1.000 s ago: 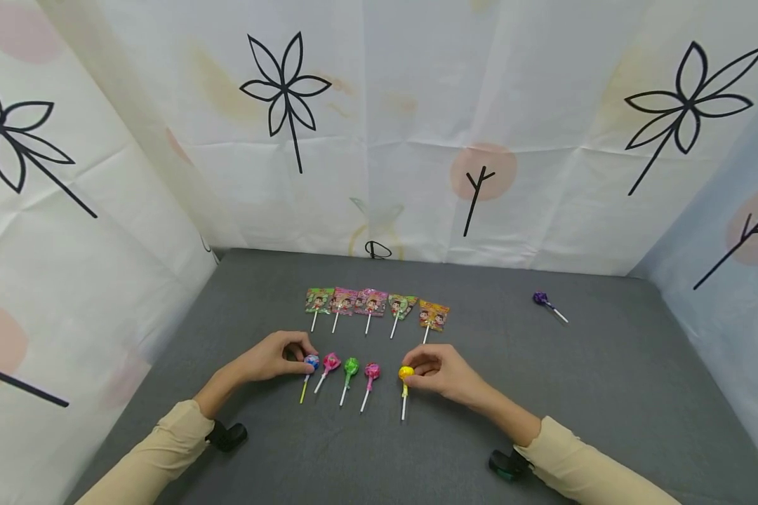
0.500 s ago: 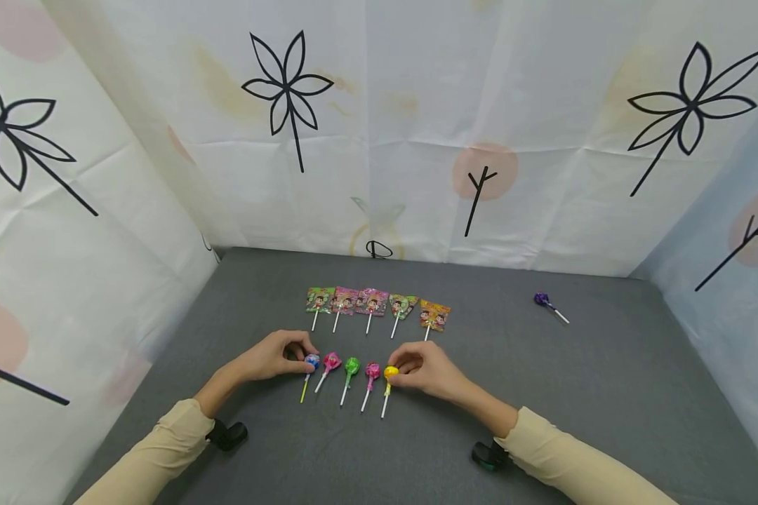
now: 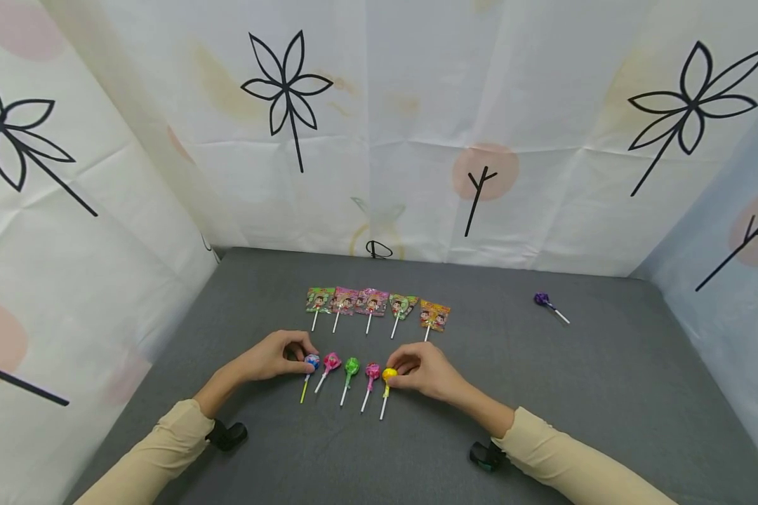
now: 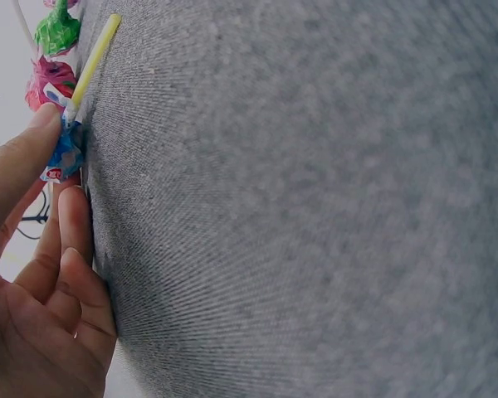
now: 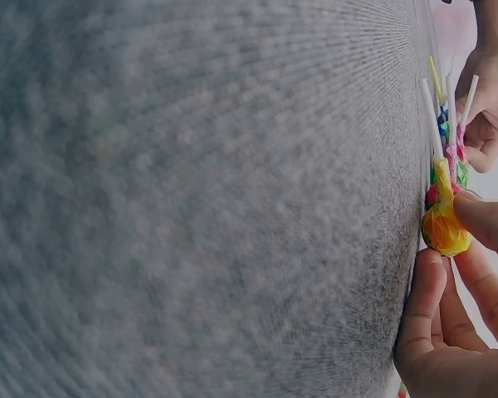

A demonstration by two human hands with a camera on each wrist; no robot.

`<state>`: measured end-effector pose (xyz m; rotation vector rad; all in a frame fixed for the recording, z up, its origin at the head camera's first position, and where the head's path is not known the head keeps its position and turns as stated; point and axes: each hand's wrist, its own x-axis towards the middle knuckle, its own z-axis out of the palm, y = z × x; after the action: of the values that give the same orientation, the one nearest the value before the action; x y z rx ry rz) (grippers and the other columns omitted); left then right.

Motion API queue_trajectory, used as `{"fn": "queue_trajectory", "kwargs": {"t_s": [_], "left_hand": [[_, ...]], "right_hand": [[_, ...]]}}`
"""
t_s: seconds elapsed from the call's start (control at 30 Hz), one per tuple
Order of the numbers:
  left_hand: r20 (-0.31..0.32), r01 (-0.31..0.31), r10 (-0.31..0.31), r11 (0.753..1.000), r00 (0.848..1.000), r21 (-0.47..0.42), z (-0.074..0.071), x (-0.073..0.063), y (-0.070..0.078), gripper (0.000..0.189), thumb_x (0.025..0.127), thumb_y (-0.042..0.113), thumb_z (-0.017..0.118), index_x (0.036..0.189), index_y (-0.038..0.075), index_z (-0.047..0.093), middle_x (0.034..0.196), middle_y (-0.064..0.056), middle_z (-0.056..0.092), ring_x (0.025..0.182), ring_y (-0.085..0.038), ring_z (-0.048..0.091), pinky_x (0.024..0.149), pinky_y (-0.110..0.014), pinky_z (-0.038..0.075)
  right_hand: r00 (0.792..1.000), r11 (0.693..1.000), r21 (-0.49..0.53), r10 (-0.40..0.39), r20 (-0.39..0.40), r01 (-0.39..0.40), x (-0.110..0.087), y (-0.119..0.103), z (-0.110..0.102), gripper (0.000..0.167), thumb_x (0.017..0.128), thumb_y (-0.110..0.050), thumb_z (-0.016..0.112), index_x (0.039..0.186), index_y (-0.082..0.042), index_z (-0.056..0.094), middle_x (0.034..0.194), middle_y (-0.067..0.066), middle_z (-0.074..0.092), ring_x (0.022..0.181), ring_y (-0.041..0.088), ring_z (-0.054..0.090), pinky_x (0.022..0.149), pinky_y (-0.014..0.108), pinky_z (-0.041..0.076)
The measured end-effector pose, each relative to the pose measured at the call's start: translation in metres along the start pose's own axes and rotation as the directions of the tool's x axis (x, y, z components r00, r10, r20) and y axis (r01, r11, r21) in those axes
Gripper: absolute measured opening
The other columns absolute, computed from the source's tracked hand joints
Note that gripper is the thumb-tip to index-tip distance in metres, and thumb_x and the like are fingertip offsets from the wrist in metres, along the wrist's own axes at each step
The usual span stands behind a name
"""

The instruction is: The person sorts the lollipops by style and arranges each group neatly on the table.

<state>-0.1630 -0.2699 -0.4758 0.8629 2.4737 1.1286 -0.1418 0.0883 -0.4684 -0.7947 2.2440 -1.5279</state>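
Observation:
My left hand [image 3: 281, 354] pinches the blue-wrapped head of a lollipop [image 4: 65, 153] with a yellow stick, at the left end of a row on the grey table. At the row's right end, my right hand [image 3: 426, 372] pinches a yellow lollipop [image 5: 446, 228] by its head, its white stick pointing toward me. Between the two hands lie a pink lollipop [image 3: 331, 361], a green lollipop [image 3: 351, 366] and a darker pink lollipop [image 3: 372, 370], close beside the yellow one.
Behind the row, several flat-packet lollipops [image 3: 371, 301] lie side by side, sticks toward me. A purple lollipop [image 3: 541, 299] lies apart at the far right of the grey table [image 3: 606, 393]. White printed cloth [image 3: 404, 91] walls the table's back and sides.
My right hand has slid the yellow lollipop left, up beside the darker pink one, and has barely moved over the last half second. My left hand has stayed on the blue lollipop.

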Motion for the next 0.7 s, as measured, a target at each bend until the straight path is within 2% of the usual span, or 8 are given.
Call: {"fn": "queue_trajectory", "kwargs": {"t_s": [0.37, 0.7], "left_hand": [[0.004, 0.003, -0.003, 1.0, 1.0, -0.007, -0.0006, -0.0011, 0.0006, 0.015, 0.092, 0.022, 0.079, 0.105, 0.018, 0.072, 0.095, 0.007, 0.066, 0.081, -0.013, 0.062, 0.07, -0.029, 0.05], [0.005, 0.006, -0.006, 1.0, 1.0, -0.01, -0.0007, -0.0007, 0.0014, 0.015, 0.092, 0.022, 0.079, 0.105, 0.018, 0.072, 0.094, 0.007, 0.066, 0.081, -0.012, 0.061, 0.07, -0.029, 0.05]], "right_hand": [[1.0, 1.0, -0.027, 0.01, -0.002, -0.01, 0.0017, -0.0006, 0.0, 0.015, 0.084, -0.003, 0.084, 0.097, -0.002, 0.075, 0.086, 0.001, 0.07, 0.078, 0.022, 0.065, 0.068, 0.027, 0.051], [0.999, 0.999, -0.018, 0.038, 0.006, -0.038, 0.0023, -0.0019, -0.002, 0.019, 0.083, -0.003, 0.085, 0.099, 0.0, 0.074, 0.091, 0.005, 0.071, 0.081, 0.021, 0.066, 0.072, 0.028, 0.053]]}}
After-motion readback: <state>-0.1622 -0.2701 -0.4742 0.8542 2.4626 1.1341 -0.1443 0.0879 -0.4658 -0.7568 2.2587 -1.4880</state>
